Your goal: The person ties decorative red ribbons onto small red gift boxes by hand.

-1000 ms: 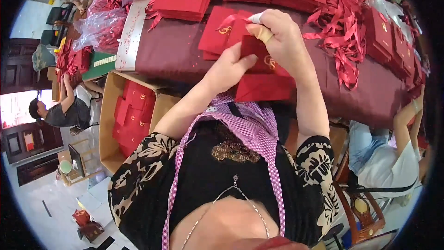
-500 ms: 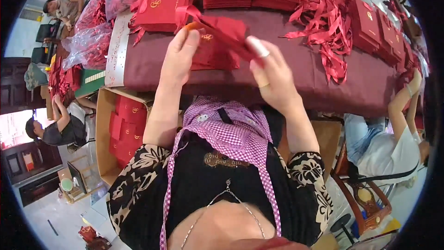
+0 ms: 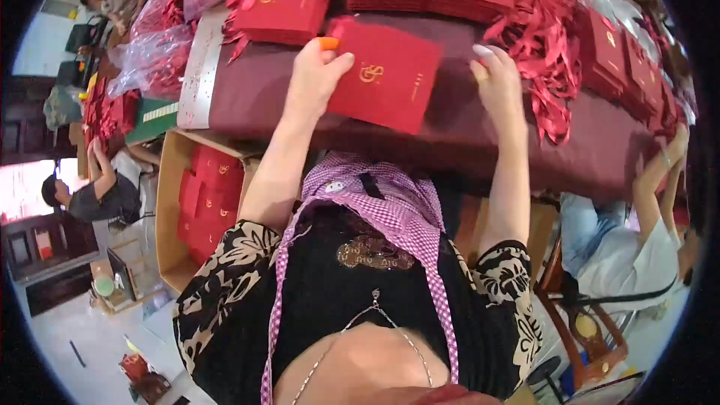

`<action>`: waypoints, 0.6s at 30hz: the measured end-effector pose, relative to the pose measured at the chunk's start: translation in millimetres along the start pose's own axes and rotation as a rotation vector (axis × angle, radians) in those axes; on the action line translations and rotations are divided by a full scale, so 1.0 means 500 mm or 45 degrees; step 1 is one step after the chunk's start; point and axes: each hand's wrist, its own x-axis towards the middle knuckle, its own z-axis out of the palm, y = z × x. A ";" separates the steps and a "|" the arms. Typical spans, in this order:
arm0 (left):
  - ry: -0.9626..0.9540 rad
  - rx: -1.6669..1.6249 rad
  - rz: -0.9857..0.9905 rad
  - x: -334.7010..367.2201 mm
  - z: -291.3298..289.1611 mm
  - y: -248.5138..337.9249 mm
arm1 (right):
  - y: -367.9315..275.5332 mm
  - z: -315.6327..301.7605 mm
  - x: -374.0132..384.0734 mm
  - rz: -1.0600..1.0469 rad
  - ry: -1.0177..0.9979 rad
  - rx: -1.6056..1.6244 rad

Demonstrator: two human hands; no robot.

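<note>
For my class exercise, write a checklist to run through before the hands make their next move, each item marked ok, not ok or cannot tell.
1. Grip of the left hand on the red bag: ok, it holds the left edge.
2. Right hand clear of the bag: ok, there is a gap.
3. Right hand touching the red ribbons: cannot tell, its fingertips are close beside them.
4. Bag square to the front edge of the table: not ok, it is turned askew.
5. Orange finger cover on the left hand: ok.

Left hand (image 3: 313, 79) grips red bag (image 3: 394, 79) — tilted; right hand (image 3: 497, 81) apart.
</note>
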 end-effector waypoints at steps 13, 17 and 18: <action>0.021 0.249 0.110 -0.022 0.017 0.021 | -0.093 -0.005 0.021 0.172 0.170 0.494; -0.025 0.219 0.081 -0.025 0.026 0.024 | -0.208 0.024 0.034 0.084 0.016 0.925; -0.042 0.164 0.053 -0.024 0.028 0.021 | -0.229 0.031 0.038 0.068 -0.041 0.900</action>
